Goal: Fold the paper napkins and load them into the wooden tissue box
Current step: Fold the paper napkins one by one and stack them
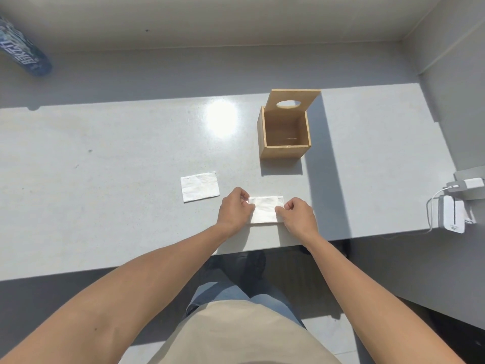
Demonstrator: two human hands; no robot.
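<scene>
On the grey table [105, 179], left hand [234, 207] and right hand [298, 215] each pinch the napkin [265, 210].

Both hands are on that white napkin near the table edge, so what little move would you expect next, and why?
Probably a fold: the left hand and right hand each pinch an end of the napkin, which lies flat on the table. The wooden box stands open and looks empty, and a second napkin waits beside.

1 head-worn wide-angle view, facing forward and down, close over table [105, 179] near edge.
</scene>
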